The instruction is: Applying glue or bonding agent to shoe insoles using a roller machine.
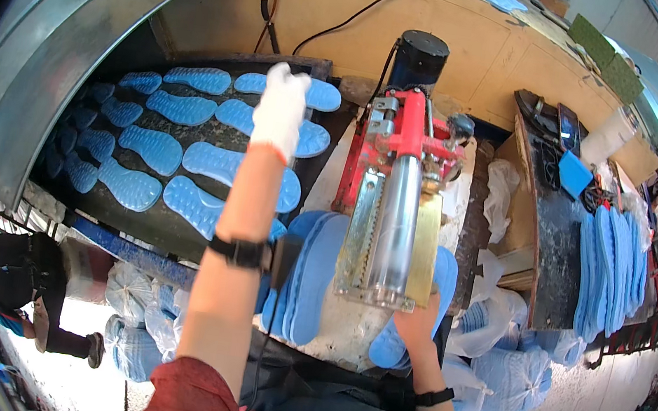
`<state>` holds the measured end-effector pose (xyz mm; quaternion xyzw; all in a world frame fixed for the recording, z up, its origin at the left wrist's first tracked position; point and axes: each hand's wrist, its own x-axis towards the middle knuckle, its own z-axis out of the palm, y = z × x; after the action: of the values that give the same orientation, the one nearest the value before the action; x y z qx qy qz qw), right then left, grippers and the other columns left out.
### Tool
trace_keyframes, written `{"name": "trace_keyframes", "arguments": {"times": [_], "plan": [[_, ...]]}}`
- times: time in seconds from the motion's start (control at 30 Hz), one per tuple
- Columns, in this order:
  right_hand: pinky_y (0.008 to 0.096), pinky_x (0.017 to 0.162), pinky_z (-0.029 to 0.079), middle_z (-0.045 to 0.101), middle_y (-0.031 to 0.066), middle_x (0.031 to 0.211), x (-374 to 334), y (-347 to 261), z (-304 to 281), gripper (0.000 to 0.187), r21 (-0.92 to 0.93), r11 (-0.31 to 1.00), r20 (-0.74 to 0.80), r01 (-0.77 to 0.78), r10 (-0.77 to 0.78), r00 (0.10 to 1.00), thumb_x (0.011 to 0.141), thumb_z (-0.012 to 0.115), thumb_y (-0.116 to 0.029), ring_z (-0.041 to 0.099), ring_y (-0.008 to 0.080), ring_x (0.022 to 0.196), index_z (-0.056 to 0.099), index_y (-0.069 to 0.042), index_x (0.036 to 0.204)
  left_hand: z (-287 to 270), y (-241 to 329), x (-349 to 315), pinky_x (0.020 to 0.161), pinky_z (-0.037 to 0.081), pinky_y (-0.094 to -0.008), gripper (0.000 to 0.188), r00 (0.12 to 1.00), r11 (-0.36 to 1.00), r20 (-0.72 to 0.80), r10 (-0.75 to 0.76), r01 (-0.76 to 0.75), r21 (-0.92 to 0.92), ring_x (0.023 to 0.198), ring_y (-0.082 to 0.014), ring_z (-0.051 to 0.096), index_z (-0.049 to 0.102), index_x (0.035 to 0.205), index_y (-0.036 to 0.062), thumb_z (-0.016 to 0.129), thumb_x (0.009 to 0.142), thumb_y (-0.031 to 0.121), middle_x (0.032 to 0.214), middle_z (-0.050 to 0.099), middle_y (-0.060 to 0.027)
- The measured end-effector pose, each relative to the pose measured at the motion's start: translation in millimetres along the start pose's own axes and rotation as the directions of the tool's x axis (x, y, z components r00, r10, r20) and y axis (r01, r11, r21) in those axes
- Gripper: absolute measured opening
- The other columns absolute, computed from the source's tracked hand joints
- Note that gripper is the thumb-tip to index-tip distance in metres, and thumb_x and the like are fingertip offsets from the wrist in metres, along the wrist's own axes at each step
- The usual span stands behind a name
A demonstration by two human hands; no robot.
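Workshop bench, dark belt (pixel 176 227) carrying rows of blue soles. Left hand (pixel 279 109), gloved, fingers together, rests on a sole (pixel 310 93) at the belt's far end. Soles look light, floppy; best gripped at the edge. Right hand (pixel 413 321) lies under the roller machine (pixel 394 214), fingers unclear.

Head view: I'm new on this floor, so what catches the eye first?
Rows of translucent blue shoe soles lie on a dark conveyor belt at left, where the white-gloved left hand reaches over them. At centre stands a red machine with a steel roller; the bare right hand sits beneath it.
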<state>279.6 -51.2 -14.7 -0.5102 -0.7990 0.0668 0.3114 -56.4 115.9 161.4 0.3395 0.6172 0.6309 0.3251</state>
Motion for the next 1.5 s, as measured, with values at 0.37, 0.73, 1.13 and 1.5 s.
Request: {"name": "trace_keyframes", "arguments": {"times": [0.37, 0.73, 1.13, 1.5], "plan": [[0.0500, 0.105, 0.037, 0.049, 0.0288, 0.136, -37, 42, -20, 0.076, 0.065, 0.925, -0.169, -0.375, 0.381, 0.909, 0.083, 0.074, -0.027, 0.047, 0.0454, 0.125, 0.038, 0.004, 0.142, -43, -160, -240, 0.101, 0.044, -0.0438, 0.075, 0.916, 0.236, 0.321, 0.239, -0.376, 0.896, 0.127, -0.0403, 0.048, 0.036, 0.141, -0.0036, 0.068, 0.084, 0.031, 0.139, 0.047, -0.0200], [0.0494, 0.099, 0.041, 0.046, 0.0269, 0.130, -21, -1, -17, 0.100, -0.018, 0.972, -0.170, -0.234, 0.228, 0.959, 0.068, 0.086, -0.022, 0.049, 0.0449, 0.117, 0.030, -0.005, 0.149, -40, -174, -237, 0.096, 0.044, -0.0495, 0.084, 0.919, 0.162, 0.332, 0.213, -0.368, 0.915, 0.125, -0.0412, 0.046, 0.031, 0.143, -0.0048, 0.069, 0.083, 0.039, 0.142, 0.041, -0.0272], [0.0506, 0.086, 0.050, 0.049, 0.0242, 0.125, -9, -11, -19, 0.095, 0.012, 0.912, 0.143, -0.409, 0.404, 0.904, 0.077, 0.076, -0.022, 0.057, 0.0454, 0.109, 0.020, -0.010, 0.153, -7, -141, -200, 0.083, 0.050, -0.0474, 0.090, 0.970, 0.186, 0.208, -0.128, -0.183, 0.965, 0.110, -0.0338, 0.054, 0.035, 0.141, 0.0013, 0.071, 0.078, 0.055, 0.123, 0.052, -0.0223], [0.0423, 0.110, 0.037, 0.042, 0.0264, 0.145, -4, -14, -35, 0.084, 0.357, 0.870, 0.023, -0.340, 0.356, 0.934, 0.078, 0.074, -0.012, 0.045, 0.0421, 0.132, 0.031, -0.003, 0.149, -12, -138, -209, 0.099, 0.044, -0.0506, 0.110, 0.961, 0.322, 0.243, -0.129, -0.191, 0.927, 0.123, -0.0447, 0.048, 0.028, 0.150, 0.0107, 0.083, 0.065, 0.054, 0.130, 0.047, -0.0298]]}}
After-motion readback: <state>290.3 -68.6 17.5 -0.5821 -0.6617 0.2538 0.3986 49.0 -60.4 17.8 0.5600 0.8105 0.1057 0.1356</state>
